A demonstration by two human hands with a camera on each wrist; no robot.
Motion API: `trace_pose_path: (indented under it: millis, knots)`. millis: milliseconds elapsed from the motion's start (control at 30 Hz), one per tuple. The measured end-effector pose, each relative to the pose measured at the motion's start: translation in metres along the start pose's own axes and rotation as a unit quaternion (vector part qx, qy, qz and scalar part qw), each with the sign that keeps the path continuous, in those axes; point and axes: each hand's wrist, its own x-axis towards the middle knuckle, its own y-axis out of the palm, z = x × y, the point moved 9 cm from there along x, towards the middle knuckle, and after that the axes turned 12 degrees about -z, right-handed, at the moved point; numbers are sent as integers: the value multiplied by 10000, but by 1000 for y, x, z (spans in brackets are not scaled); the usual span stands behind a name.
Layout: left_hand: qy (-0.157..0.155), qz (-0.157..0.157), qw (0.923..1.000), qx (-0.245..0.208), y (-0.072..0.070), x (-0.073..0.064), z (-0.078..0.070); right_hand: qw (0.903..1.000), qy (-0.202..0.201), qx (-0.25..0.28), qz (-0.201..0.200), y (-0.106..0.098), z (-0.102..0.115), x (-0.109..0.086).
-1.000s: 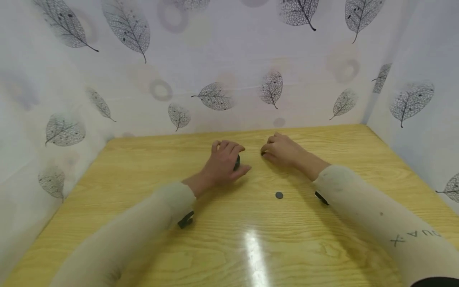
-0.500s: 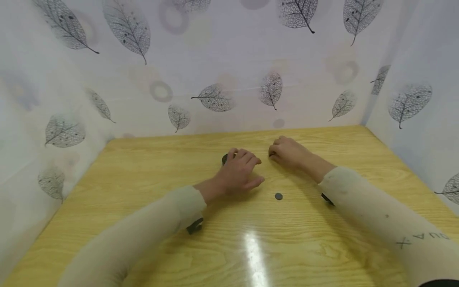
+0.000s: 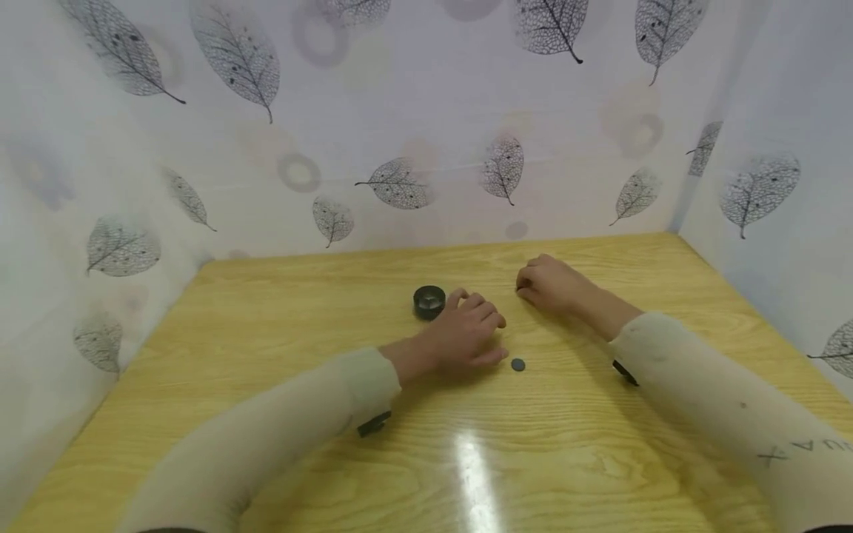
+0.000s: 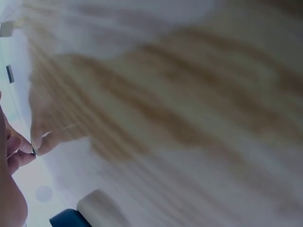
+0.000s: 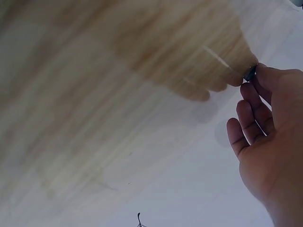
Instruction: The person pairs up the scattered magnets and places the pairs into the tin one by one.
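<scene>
On the wood-grain table stands a small dark round bowl [image 3: 429,301] with a shiny inside. My left hand [image 3: 464,333] is just right of it, fingers loosely bent and holding nothing. Its thumb tip is close beside a small grey disc [image 3: 518,364] lying flat; whether they touch I cannot tell. Farther back and right, my right hand [image 3: 553,285] pinches a small dark piece [image 5: 250,73] between thumb and index finger, near the tabletop. That piece is mostly hidden by the fingers in the head view, so its kind is unclear.
The glossy wooden table [image 3: 300,326] reflects light near its front. White cloth [image 3: 426,96] printed with leaves hangs along the back and both sides. A dark wrist device [image 3: 375,423] sits under the left cuff, another [image 3: 626,371] under the right.
My left hand has left the bowl and moved right and nearer, toward the grey disc, uncovering the bowl. My right hand has shifted right with the dark piece still pinched.
</scene>
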Motion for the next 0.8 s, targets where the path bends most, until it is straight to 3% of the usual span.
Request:
trace_pose_path:
  millis: [367, 567, 667, 800]
  knots:
    - [444, 340, 9971, -524, 7, 5, -21, 9999, -59, -127, -65, -5, -6, -7]
    - [852, 196, 9935, -723, 4, 6, -31, 9995, 262, 187, -31, -9, -16, -16]
    - [856, 96, 9938, -699, 2, 6, -30, 9990, 351, 285, -57, -10, -19, -19]
    - [602, 113, 9972, -419, 2, 7, -22, 9988, 367, 309, -130, -11, -18, -20]
